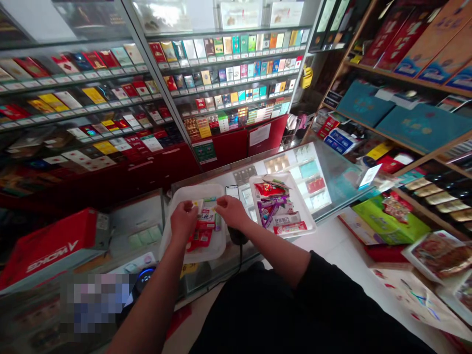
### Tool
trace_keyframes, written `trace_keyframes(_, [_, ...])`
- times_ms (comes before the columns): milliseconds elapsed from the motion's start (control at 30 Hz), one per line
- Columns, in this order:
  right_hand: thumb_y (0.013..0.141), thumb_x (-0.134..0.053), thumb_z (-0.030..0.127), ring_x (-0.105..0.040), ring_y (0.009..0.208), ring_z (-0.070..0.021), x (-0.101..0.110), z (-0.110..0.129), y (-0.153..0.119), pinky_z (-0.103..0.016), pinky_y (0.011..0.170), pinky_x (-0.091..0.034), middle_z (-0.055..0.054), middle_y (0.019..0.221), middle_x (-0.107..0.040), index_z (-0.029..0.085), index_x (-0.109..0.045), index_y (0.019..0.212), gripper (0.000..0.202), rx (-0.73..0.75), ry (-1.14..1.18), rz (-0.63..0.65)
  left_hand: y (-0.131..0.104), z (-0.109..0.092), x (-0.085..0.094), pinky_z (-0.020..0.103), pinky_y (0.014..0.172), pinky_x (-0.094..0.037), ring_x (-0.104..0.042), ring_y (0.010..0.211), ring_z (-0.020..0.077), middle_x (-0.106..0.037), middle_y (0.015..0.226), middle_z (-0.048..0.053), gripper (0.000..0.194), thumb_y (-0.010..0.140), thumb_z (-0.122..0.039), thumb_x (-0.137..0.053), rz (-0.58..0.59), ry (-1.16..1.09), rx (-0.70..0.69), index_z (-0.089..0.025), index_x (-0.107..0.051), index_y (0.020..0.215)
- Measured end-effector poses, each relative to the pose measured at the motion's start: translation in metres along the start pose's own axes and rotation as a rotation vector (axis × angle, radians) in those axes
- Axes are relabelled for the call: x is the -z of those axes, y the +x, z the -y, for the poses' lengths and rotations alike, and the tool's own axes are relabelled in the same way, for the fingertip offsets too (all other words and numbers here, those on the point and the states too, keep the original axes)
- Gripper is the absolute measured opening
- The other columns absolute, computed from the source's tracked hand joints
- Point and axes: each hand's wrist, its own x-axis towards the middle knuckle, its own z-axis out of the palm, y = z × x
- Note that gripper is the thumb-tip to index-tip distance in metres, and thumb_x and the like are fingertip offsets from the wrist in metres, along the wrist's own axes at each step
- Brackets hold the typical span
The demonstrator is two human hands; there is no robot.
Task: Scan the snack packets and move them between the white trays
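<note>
My left hand (pixel 183 221) is closed over the left side of a white plastic tray (pixel 176 195). Opposite it, my right hand (pixel 233 212) has its fingertips pinched together above the tray's right edge. Between them spans a small white and red snack packet (pixel 206 216), apparently gripped at its two sides. Beneath it lie red snack packets (pixel 201 239) and a slim green one (pixel 210 199) in the tray. A second white tray (pixel 309 220), to the right, holds purple, red and white snack packets (pixel 271 209).
The trays rest on a glass display counter (pixel 332 189). A phone (pixel 232 191) and a dark corded device (pixel 238 237) are between them. A red shoe-type box (pixel 55 250) stands left. Cigarette shelves (pixel 228 73) rise behind; a green box (pixel 391 221) sits right.
</note>
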Motion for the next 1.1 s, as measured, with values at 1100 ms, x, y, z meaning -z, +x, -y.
trace_keyframes(1100, [0.099, -0.052, 0.029, -0.064, 0.096, -0.0262, 0.161, -0.138, 0.05, -0.034, 0.082, -0.04, -0.014, 0.097, -0.074, 0.017, -0.076, 0.097, 0.027, 0.064, -0.731, -0.332, -0.018, -0.145, -0.093, 0.036, 0.083, -0.055, -0.072, 0.087, 0.0225, -0.078, 0.099, 0.008, 0.017, 0.086, -0.027, -0.067, 0.194, -0.205, -0.21, -0.019, -0.074, 0.099])
